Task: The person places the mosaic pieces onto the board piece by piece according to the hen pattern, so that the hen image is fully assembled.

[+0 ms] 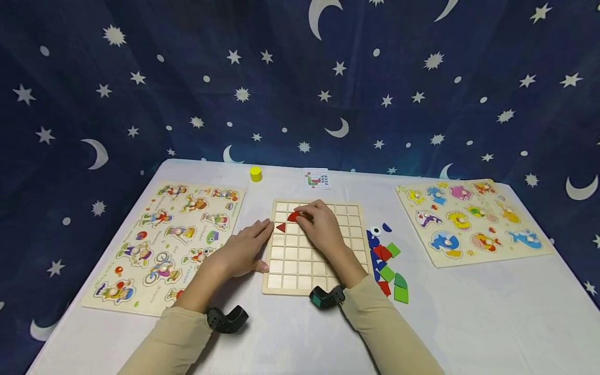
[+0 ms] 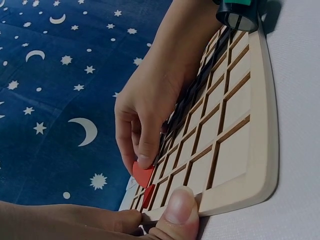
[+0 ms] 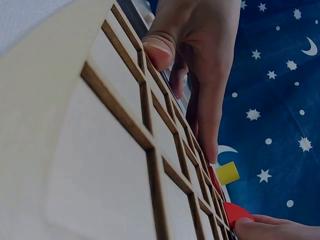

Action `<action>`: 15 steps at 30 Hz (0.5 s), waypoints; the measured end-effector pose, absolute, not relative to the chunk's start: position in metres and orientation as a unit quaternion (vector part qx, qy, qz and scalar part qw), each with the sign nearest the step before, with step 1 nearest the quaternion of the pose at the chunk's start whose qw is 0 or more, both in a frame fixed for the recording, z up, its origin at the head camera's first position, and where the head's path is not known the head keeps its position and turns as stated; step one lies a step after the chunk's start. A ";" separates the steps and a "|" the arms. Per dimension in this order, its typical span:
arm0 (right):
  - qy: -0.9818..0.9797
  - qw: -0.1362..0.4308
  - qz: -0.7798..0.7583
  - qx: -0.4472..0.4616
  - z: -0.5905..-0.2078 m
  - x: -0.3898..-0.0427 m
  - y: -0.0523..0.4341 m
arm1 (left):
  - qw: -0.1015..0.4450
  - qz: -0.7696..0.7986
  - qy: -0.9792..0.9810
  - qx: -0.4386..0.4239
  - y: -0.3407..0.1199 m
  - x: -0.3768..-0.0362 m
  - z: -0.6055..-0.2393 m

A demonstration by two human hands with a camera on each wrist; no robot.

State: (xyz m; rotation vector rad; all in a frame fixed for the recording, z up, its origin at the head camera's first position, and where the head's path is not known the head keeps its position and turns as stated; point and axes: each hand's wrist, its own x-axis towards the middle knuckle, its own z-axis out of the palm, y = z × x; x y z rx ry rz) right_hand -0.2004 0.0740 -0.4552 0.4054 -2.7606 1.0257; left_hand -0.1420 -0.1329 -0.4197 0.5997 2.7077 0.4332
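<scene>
A pale wooden grid board lies in front of me, with a red triangle in a cell near its upper left. My right hand pinches a red quarter-circle piece by thumb and fingers, just right of the triangle. In the left wrist view this red piece is tilted above the grid; whether it touches a cell I cannot tell. Along the board's left edge rests my left hand, fingers extended and thumb against the rim.
Loose red, green and blue pieces lie right of the board. A small pattern card and a yellow cylinder stand behind it. Picture puzzles flank it: sports figures at left, sea animals at right.
</scene>
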 end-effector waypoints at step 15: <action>-0.934 0.056 0.324 0.137 -0.457 -0.202 0.075 | 0.168 0.153 0.951 0.212 -0.133 -0.143 -0.419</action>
